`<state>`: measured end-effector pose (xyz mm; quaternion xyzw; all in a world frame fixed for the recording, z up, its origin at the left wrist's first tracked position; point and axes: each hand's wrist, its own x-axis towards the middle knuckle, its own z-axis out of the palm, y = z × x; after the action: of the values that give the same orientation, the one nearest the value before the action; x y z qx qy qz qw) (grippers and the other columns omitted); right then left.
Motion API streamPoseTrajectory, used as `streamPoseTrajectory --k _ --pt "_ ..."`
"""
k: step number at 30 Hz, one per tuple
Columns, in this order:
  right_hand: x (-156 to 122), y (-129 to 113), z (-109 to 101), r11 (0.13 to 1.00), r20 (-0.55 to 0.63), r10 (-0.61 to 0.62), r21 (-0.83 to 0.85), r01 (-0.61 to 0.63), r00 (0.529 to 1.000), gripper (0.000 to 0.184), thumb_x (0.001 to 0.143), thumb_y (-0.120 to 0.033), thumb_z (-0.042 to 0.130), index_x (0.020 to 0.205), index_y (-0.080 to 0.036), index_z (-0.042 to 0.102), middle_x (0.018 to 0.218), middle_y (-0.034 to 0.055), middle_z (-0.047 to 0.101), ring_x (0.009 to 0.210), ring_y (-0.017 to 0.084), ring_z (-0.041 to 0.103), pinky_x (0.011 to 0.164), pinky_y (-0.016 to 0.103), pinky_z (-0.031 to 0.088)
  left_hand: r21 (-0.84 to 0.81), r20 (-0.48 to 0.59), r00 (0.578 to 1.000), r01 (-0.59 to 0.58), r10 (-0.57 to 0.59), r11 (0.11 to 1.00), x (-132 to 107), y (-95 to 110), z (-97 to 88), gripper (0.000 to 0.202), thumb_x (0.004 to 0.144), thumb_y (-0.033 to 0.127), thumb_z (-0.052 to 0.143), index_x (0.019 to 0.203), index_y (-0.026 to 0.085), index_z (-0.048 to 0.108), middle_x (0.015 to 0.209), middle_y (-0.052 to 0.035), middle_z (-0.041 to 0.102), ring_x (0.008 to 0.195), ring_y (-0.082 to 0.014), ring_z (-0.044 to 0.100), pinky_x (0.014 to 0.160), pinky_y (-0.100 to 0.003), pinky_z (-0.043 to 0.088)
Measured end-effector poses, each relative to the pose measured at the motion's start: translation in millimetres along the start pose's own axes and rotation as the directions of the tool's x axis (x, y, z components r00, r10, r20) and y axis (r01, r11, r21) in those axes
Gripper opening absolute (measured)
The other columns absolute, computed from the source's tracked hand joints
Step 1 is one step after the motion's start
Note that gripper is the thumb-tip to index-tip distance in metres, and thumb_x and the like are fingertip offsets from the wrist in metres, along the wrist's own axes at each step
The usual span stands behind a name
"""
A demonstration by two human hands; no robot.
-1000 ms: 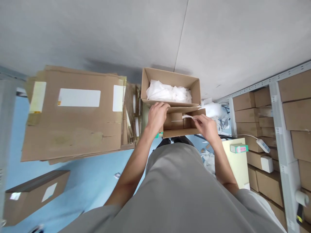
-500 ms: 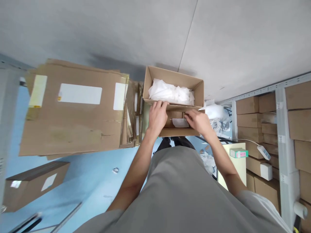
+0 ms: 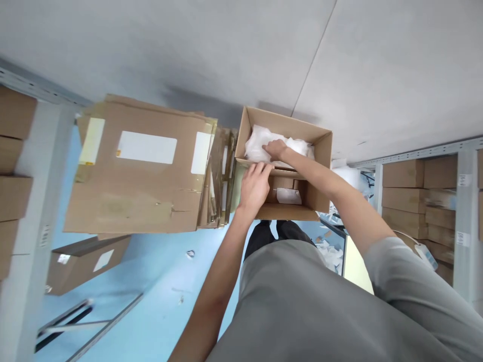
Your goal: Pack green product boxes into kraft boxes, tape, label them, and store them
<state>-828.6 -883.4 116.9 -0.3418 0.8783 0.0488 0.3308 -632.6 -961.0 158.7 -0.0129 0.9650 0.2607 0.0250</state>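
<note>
Two open cardboard boxes stand side by side before me. The far box (image 3: 319, 151) holds white, crumpled wrapping (image 3: 258, 140) that looks like foam or thin film; what is inside it is hidden. My right hand (image 3: 276, 149) reaches into this box, its fingers bunched on the wrapping. In the near box (image 3: 287, 211), a white sheet of paper (image 3: 289, 196) lies inside. My left hand (image 3: 255, 186) is hooked over the near box's rim on its left side, where the two boxes meet.
Flattened cartons (image 3: 151, 196) with white labels stand stacked to the left. A long cardboard box (image 3: 88, 264) lies lower left, near a metal frame (image 3: 105, 327). Shelving with cartons (image 3: 403, 173) is at the right. A grey wall (image 3: 211, 55) rises behind the boxes.
My right hand has left the near box and the paper in it, and moved into the far box onto the white wrapping. My left hand stays at the rim. The view has shifted.
</note>
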Motion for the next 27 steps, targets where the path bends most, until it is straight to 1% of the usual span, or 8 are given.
streamPoseTrajectory --k 3,8,12,17,19,21,24,27 --pt "-7 0 -1 0.999 -0.029 -0.015 -0.030 0.014 0.999 0.017 0.098 -0.006 0.075 0.110 -0.014 0.084 0.128 0.0215 0.085 0.129 0.039 0.077 0.110 0.049 0.057 -0.017 0.003 1.000 0.003 -0.003 1.000 0 1 -0.6 0.057 0.100 0.002 0.043 0.142 0.024 0.075 0.132 -0.0160 0.075 0.129 -0.0390 0.065 0.112 -0.053 0.053" --pt "-61 31 -35 1.000 -0.233 0.020 0.003 -0.020 0.972 0.019 0.105 -0.018 0.069 0.115 -0.012 0.083 0.119 0.0183 0.086 0.113 0.031 0.079 0.094 0.036 0.053 -0.010 0.036 0.999 0.001 0.000 1.000 0 5 -6.7 0.057 0.099 0.001 0.046 0.144 0.021 0.073 0.136 -0.0175 0.074 0.132 -0.0397 0.064 0.114 -0.052 0.052" --pt "-148 50 -49 0.975 -0.515 0.130 0.223 -0.014 0.847 0.016 0.106 -0.028 0.066 0.107 -0.019 0.079 0.093 0.0050 0.081 0.088 0.022 0.072 0.080 0.030 0.047 0.021 0.049 0.999 -0.002 0.001 1.000 1 8 -9.7 0.058 0.098 0.001 0.048 0.145 0.022 0.073 0.136 -0.0177 0.073 0.132 -0.0399 0.065 0.114 -0.053 0.052" --pt "-273 33 -25 0.937 -0.680 0.148 0.328 0.118 0.718 0.025 0.110 -0.039 0.063 0.097 -0.022 0.074 0.080 0.0009 0.071 0.075 0.019 0.064 0.075 0.029 0.043 0.024 0.032 0.999 -0.021 0.020 0.999 1 6 -7.7 0.057 0.098 0.001 0.046 0.144 0.022 0.073 0.134 -0.0171 0.074 0.132 -0.0396 0.065 0.113 -0.053 0.053" --pt "-301 22 -8 0.958 -0.640 0.059 0.252 0.137 0.766 0.028 0.112 -0.038 0.061 0.097 -0.022 0.077 0.084 0.0024 0.073 0.076 0.019 0.066 0.073 0.029 0.042 0.008 0.036 0.999 -0.019 0.018 1.000 1 4 -6.3 0.057 0.098 0.001 0.047 0.144 0.022 0.073 0.135 -0.0173 0.074 0.133 -0.0396 0.064 0.114 -0.053 0.053" --pt "-306 13 10 0.982 -0.506 -0.021 0.150 0.112 0.862 0.028 0.114 -0.036 0.059 0.102 -0.022 0.081 0.092 0.0055 0.079 0.083 0.021 0.071 0.072 0.029 0.042 -0.007 0.037 0.999 -0.015 0.015 1.000 3 2 -5.0 0.058 0.098 0.002 0.047 0.145 0.022 0.073 0.137 -0.0173 0.074 0.134 -0.0397 0.064 0.116 -0.053 0.052" --pt "-276 4 38 0.999 -0.210 -0.020 0.020 0.025 0.978 0.029 0.115 -0.030 0.058 0.111 -0.019 0.085 0.111 0.0126 0.085 0.099 0.026 0.078 0.076 0.031 0.048 -0.010 0.029 0.999 -0.023 0.024 1.000 5 0 -3.7 0.057 0.099 0.002 0.045 0.144 0.022 0.074 0.135 -0.0170 0.074 0.132 -0.0395 0.064 0.116 -0.053 0.052" --pt "-230 -3 62 0.999 0.041 0.011 -0.042 -0.009 0.999 0.032 0.114 -0.022 0.056 0.121 -0.013 0.086 0.124 0.0203 0.086 0.115 0.031 0.081 0.091 0.035 0.055 -0.002 0.023 0.999 -0.038 0.038 0.999 7 -2 -4.2 0.055 0.101 0.003 0.044 0.142 0.022 0.074 0.133 -0.0163 0.075 0.130 -0.0388 0.065 0.114 -0.052 0.053"
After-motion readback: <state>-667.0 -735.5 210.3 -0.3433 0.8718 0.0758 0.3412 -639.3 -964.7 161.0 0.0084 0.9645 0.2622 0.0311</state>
